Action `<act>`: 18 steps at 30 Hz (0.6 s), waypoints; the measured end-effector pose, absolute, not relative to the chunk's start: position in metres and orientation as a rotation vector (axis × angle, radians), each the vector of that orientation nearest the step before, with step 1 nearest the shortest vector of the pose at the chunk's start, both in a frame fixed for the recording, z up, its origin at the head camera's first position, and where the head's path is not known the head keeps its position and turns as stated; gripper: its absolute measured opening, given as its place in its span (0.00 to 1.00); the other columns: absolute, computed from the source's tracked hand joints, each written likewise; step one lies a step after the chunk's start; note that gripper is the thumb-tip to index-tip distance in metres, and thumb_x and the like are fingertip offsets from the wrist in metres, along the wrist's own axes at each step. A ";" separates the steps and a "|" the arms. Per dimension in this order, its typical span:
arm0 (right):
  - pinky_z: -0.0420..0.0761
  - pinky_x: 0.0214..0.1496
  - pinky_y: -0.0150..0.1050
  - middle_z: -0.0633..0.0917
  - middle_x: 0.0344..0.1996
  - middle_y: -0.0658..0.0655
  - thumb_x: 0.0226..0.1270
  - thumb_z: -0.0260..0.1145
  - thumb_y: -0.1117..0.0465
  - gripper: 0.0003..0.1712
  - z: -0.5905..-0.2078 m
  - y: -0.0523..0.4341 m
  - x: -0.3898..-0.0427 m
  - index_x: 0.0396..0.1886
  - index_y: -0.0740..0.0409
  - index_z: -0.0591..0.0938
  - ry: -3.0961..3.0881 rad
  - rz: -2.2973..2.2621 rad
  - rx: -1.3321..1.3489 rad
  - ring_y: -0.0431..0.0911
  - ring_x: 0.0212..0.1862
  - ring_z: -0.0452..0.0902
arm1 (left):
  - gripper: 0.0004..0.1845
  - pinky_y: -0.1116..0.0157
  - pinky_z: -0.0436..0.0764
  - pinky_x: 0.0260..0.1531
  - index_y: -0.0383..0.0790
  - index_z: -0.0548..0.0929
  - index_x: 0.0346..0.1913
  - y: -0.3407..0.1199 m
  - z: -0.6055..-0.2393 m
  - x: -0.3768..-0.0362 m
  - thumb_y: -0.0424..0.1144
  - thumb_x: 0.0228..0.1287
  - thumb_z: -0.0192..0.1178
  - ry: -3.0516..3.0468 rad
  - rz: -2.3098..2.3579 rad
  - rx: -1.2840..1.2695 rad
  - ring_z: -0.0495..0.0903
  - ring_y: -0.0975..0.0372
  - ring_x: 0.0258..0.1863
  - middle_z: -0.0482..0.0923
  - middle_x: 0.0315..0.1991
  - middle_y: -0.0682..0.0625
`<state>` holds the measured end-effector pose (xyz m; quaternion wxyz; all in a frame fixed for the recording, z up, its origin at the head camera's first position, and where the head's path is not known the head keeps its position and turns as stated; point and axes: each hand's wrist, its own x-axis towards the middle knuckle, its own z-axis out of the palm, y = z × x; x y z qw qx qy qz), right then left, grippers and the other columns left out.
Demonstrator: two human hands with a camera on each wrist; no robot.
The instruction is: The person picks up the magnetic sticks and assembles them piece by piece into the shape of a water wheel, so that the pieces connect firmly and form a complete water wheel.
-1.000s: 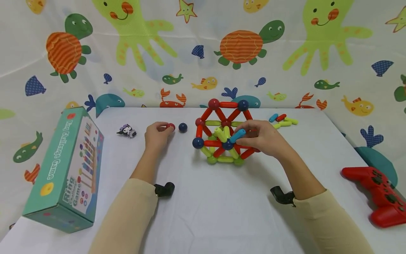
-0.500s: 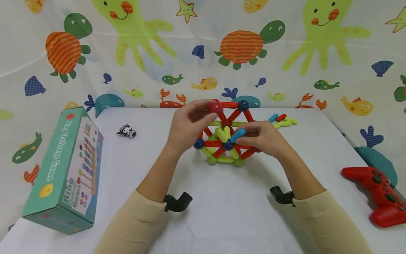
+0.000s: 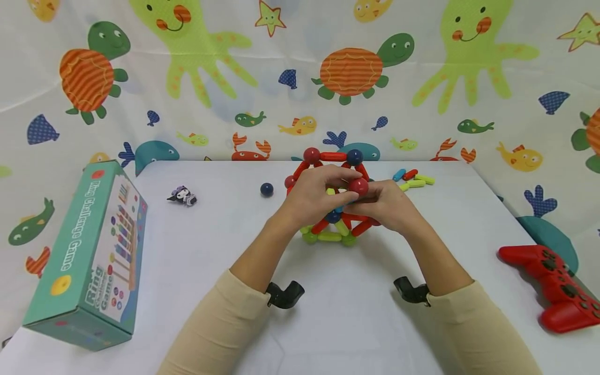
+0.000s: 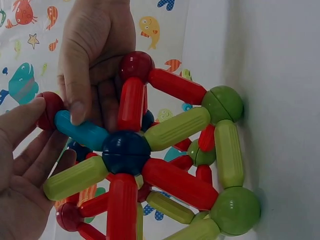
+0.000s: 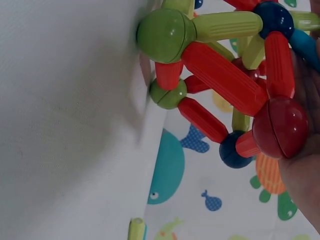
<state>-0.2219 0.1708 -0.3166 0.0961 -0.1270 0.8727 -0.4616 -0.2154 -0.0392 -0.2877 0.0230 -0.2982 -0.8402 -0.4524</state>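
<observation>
My left hand (image 3: 309, 194) pinches a red ball (image 3: 358, 187) between thumb and fingers at the front of a frame built of sticks and balls (image 3: 334, 156). In the left wrist view that red ball meets the outer end of a blue stick (image 4: 82, 132). The stick's other end joins a dark blue ball (image 4: 126, 152) of the frame. My right hand (image 3: 394, 207) pinches the blue stick, thumb on it, with its other fingers behind. In the right wrist view, green balls (image 5: 167, 35) at the frame's base rest on the table. The hands hide part of the frame.
A dark blue ball (image 3: 266, 189) and a small figurine (image 3: 183, 196) lie to the left. Loose sticks (image 3: 412, 179) are at the back right. A green game box (image 3: 89, 255) stands far left; a red game controller (image 3: 553, 286) lies far right on the white table (image 3: 342, 323).
My left hand has lifted the red ball from the table and carried it right to the blue stick's end. My right hand has stayed at the stick. The view has shifted slightly.
</observation>
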 end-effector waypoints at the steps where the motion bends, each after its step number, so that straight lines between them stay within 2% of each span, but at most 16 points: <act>1: 0.87 0.55 0.48 0.91 0.50 0.60 0.66 0.76 0.53 0.24 -0.316 0.171 -0.222 0.59 0.58 0.87 2.586 -1.362 -0.371 0.54 0.54 0.87 | 0.21 0.68 0.86 0.48 0.44 0.85 0.63 -0.039 -0.288 -0.216 0.39 0.68 0.70 -2.607 -1.400 -0.924 0.86 0.61 0.52 0.87 0.55 0.51; 7: 0.87 0.54 0.44 0.90 0.52 0.57 0.66 0.75 0.50 0.25 -0.313 0.183 -0.223 0.60 0.54 0.86 2.572 -1.384 -0.380 0.50 0.54 0.87 | 0.22 0.68 0.86 0.49 0.46 0.84 0.64 -0.040 -0.289 -0.216 0.39 0.68 0.69 -2.620 -1.411 -0.930 0.87 0.60 0.52 0.87 0.56 0.51; 11: 0.85 0.55 0.37 0.91 0.48 0.49 0.70 0.72 0.50 0.21 -0.314 0.206 -0.231 0.58 0.53 0.86 2.587 -1.576 -0.334 0.46 0.51 0.87 | 0.22 0.68 0.86 0.49 0.47 0.84 0.65 -0.041 -0.289 -0.217 0.40 0.68 0.70 -2.622 -1.442 -0.932 0.87 0.61 0.52 0.86 0.57 0.52; 13: 0.84 0.55 0.32 0.90 0.47 0.45 0.72 0.70 0.47 0.22 -0.320 0.220 -0.240 0.58 0.54 0.85 2.617 -1.659 -0.244 0.43 0.51 0.87 | 0.23 0.68 0.86 0.49 0.48 0.84 0.65 -0.042 -0.289 -0.217 0.40 0.68 0.70 -2.627 -1.456 -0.924 0.86 0.62 0.52 0.86 0.57 0.52; 16: 0.84 0.52 0.29 0.89 0.51 0.51 0.75 0.66 0.49 0.23 -0.336 0.241 -0.256 0.61 0.58 0.82 2.754 -1.600 -0.069 0.49 0.54 0.86 | 0.22 0.69 0.86 0.49 0.49 0.84 0.64 -0.042 -0.289 -0.216 0.40 0.68 0.70 -2.635 -1.470 -0.906 0.86 0.63 0.51 0.86 0.56 0.53; 18: 0.86 0.55 0.36 0.85 0.58 0.59 0.78 0.63 0.52 0.23 -0.348 0.253 -0.267 0.65 0.60 0.80 2.886 -1.336 0.031 0.55 0.58 0.81 | 0.22 0.69 0.86 0.48 0.49 0.84 0.64 -0.042 -0.290 -0.216 0.40 0.68 0.70 -2.635 -1.489 -0.901 0.86 0.63 0.51 0.87 0.55 0.53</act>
